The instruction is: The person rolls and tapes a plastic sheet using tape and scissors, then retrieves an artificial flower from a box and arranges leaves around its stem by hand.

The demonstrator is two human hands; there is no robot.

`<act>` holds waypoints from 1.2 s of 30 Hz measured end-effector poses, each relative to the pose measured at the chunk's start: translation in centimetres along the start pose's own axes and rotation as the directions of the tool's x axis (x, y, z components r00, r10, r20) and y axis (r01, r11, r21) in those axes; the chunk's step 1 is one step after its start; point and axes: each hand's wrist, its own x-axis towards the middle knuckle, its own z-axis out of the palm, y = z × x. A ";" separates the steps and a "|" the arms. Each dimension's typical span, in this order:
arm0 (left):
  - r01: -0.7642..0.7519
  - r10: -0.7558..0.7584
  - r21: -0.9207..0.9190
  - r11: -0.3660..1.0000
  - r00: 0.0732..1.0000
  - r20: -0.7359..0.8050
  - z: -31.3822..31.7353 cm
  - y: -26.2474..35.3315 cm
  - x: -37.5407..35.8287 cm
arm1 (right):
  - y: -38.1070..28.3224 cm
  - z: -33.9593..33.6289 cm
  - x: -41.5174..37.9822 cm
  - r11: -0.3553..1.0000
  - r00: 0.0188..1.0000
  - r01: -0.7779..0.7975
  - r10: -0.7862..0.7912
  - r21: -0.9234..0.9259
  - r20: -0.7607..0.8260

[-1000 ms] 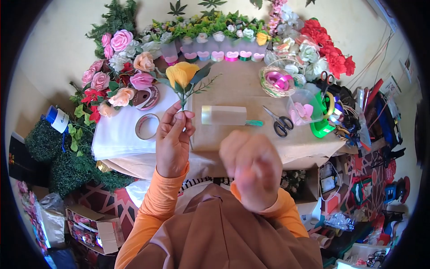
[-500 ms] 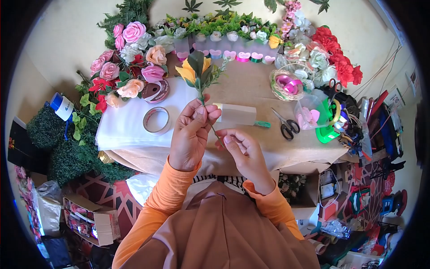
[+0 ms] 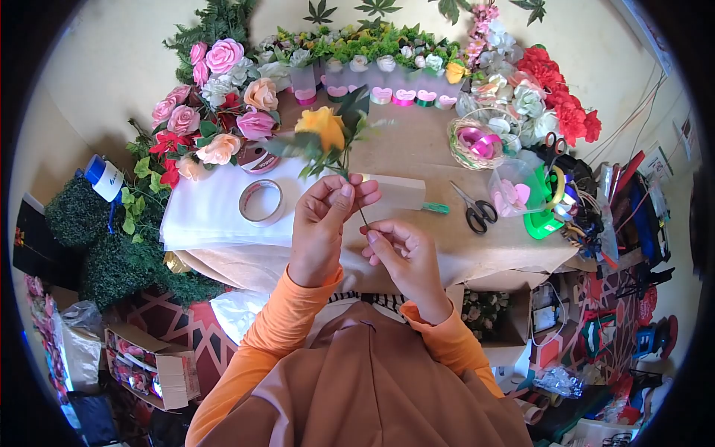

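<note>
A yellow artificial rose [image 3: 325, 128] with green leaves stands upright on a thin stem above the table's front part. My left hand [image 3: 328, 220] pinches the stem just under the leaves, thumb against fingers. Lower on the same stem, the fingertips of my right hand [image 3: 402, 253] are closed round its bottom end. Some of the leaves are blurred. Behind my hands lie a cream-coloured box-like piece [image 3: 402, 192] and a green cutter [image 3: 436, 208]. Scissors with black handles [image 3: 477, 208] rest on the brown paper to the right.
A tape roll [image 3: 261, 202] lies on white sheets [image 3: 201, 216] at the left. Artificial roses [image 3: 220, 147] crowd the left side, and red flowers [image 3: 570, 104] the right. A wicker basket [image 3: 456, 141], a clear container [image 3: 514, 179] and a green tape dispenser [image 3: 544, 223] stand at the right.
The rose has turned on its stem, so the yellow bloom now faces me instead of the large dark leaf. My left hand's fingers have shifted on the stem; my right hand has moved slightly.
</note>
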 end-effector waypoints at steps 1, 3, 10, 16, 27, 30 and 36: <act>-0.031 0.030 0.056 0.998 0.999 0.013 0.0 0.0 0.0 | 0.0 0.0 0.0 1.000 1.000 0.001 -0.001 0.002 -0.002; -0.034 0.033 0.081 0.996 0.999 0.008 0.1 0.0 -0.1 | 0.0 0.0 0.0 1.000 1.000 -0.016 0.016 0.012 -0.001; -0.068 0.062 0.180 0.981 0.997 0.040 0.0 -0.3 -0.2 | 0.0 0.1 0.0 0.993 0.996 -0.086 0.087 0.075 -0.005; -0.020 0.017 0.174 0.984 1.000 0.023 -0.2 0.0 -0.2 | 0.1 0.1 0.1 0.994 0.996 -0.090 0.090 0.063 -0.007; -0.090 0.097 0.221 0.971 0.995 -0.020 -1.1 -1.2 0.1 | 0.6 0.2 0.3 0.999 0.999 -0.034 0.034 0.019 0.022; -0.106 0.107 0.277 0.955 0.994 0.011 -0.5 -1.8 -0.4 | 0.8 0.5 0.5 0.998 1.000 0.013 -0.013 0.056 -0.003; 0.020 -0.045 0.263 0.965 0.995 0.089 0.4 -1.9 -1.1 | 0.9 0.9 0.2 0.994 0.986 0.107 -0.108 -0.016 -0.125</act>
